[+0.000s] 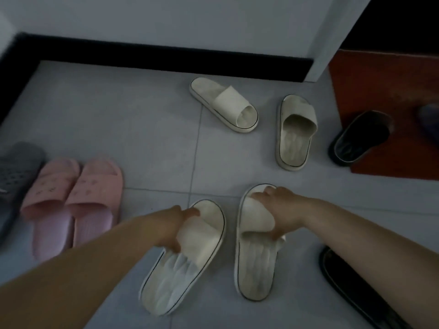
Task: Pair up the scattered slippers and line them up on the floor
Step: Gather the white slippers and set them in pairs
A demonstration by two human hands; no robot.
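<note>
Left hand (174, 225) grips the first cream slipper (175, 276) by its strap, right hand (282, 210) the second cream slipper (255, 269); both right of pink pair (78, 193).

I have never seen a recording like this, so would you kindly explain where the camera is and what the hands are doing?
There is no machine here: a person wears a wide-angle camera on the head, so you look down along their bare arms. The left hand grips the strap of the first cream slipper; the right hand grips the strap of the second cream slipper. Farther off on the grey tiled floor lie a third cream slipper and a fourth cream slipper, pointing different ways. At the left a pink pair sits side by side next to a grey slipper. A far black slipper lies partly on a red-brown surface; a near black slipper shows at the lower right.
</note>
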